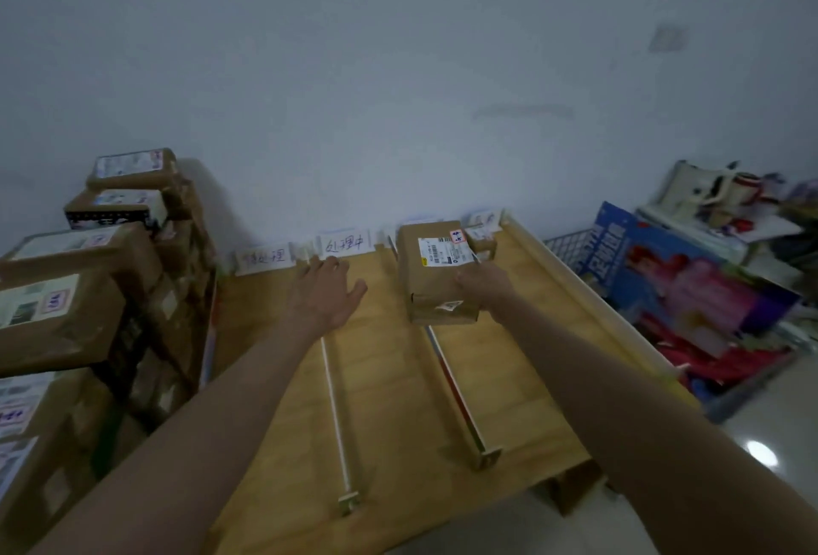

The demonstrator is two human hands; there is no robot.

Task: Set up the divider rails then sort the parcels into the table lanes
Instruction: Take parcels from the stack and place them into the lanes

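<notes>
Two divider rails lie lengthwise on the wooden table [389, 399]: a left rail [337, 417] and a right rail [456, 399], splitting it into lanes. A brown parcel [431, 284] with a white shipping label is held above the far end of the right rail, near the wall. My right hand [484, 286] grips its right side. My left hand [325, 291] reaches out with spread fingers over the far end of the left rail and holds nothing. White handwritten lane labels [345, 244] stand along the table's far edge.
A tall stack of brown parcels [88, 288] fills the left side beside the table. A raised rail [588, 297] borders the table's right edge. Beyond it a wire basket [571, 246] holds a blue printed box [681, 284] and clutter. A white wall stands behind.
</notes>
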